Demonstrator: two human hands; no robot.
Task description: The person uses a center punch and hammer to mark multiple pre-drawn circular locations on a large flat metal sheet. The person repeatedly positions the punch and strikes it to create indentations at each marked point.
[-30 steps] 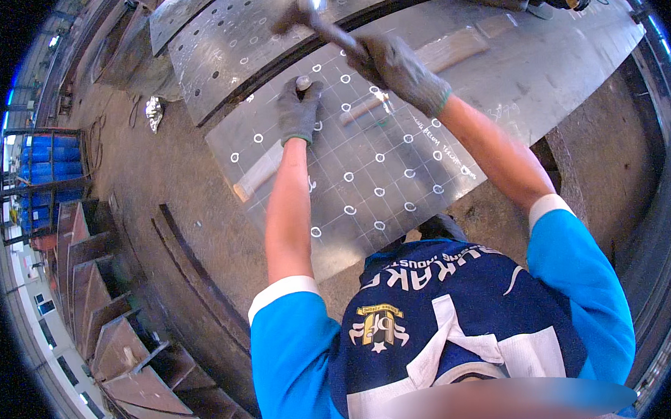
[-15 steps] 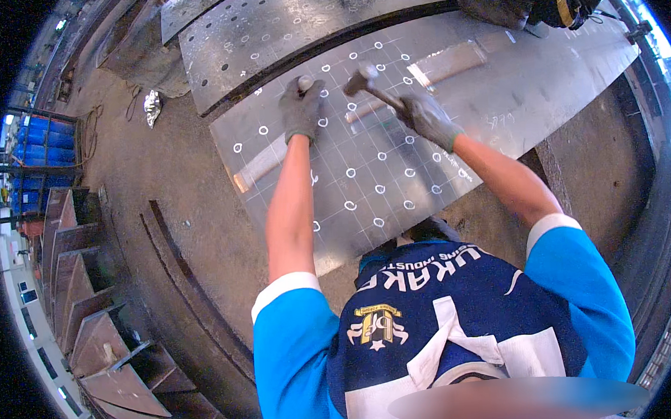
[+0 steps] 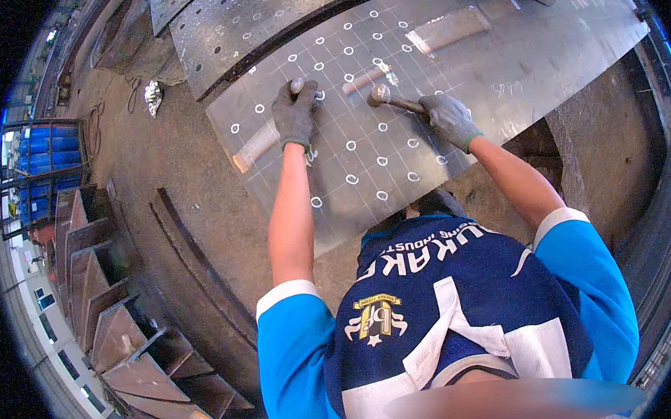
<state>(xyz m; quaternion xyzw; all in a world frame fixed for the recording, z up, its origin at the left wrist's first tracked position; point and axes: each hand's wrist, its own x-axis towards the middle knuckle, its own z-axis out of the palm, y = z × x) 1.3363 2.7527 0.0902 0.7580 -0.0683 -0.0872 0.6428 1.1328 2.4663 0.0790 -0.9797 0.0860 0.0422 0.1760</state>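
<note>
Both our gloved hands work over the steel plate (image 3: 394,168), which lies flat just ahead of our chest, its grid of scribed lines and chalk-ringed marks running away from us. Our left hand (image 3: 294,114) is clamped round a punch (image 3: 296,85) held upright, its tip on the plate near one ring and only its rounded top showing above the fist. Our right hand (image 3: 447,119) is closed on the handle of a hammer (image 3: 392,99), whose long axis points left and slightly away, toward the punch. The hammer head sits low over the plate, well short of the punch top and to its right, so the gap between them runs sideways across us. Farther off, a second drilled plate (image 3: 265,16) overlaps the far edge.
</note>
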